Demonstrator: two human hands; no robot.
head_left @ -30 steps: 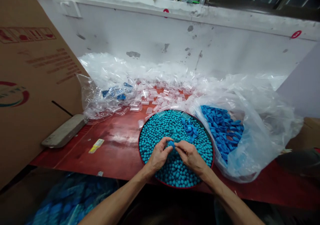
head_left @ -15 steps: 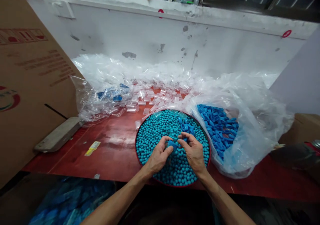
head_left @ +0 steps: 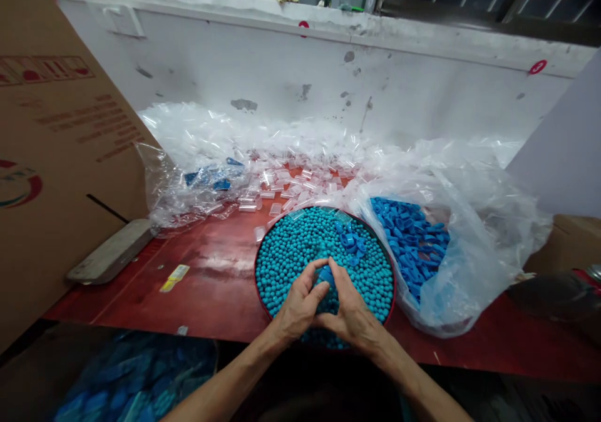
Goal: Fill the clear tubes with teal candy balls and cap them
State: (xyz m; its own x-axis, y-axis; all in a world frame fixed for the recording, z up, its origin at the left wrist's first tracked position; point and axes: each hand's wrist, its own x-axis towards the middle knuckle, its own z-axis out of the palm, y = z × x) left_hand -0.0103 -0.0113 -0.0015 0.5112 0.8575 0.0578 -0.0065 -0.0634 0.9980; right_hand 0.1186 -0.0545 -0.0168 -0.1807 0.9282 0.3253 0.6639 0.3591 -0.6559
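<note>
A round red-rimmed tub (head_left: pixel 395 293) full of small turquoise beads (head_left: pixel 291 240) stands before me. Low over the beads, my left hand (head_left: pixel 297 302) pinches a small blue plastic piece (head_left: pixel 325 276) between thumb and fingers. My right hand (head_left: pixel 351 309) closes on the same piece from the other side, its index fingertip meeting the left fingertips at the top. Fingers hide much of the piece, so its exact shape cannot be made out. Beyond the hands, several loose blue plastic parts (head_left: pixel 352 243) lie on top of the beads.
Right of the tub, a clear plastic bag (head_left: pixel 451 303) holds many blue parts (head_left: pixel 413 240). Transparent plastic pieces (head_left: pixel 291 187) are scattered behind it. On the left are a cardboard box (head_left: pixel 70 159), a grey metal block (head_left: pixel 113 250) and another bag (head_left: pixel 164 190) with blue parts.
My right hand has moved in from the loose parts to the blue piece in my left hand. Its fingers now press against that piece, and both hands' fingertips meet.
</note>
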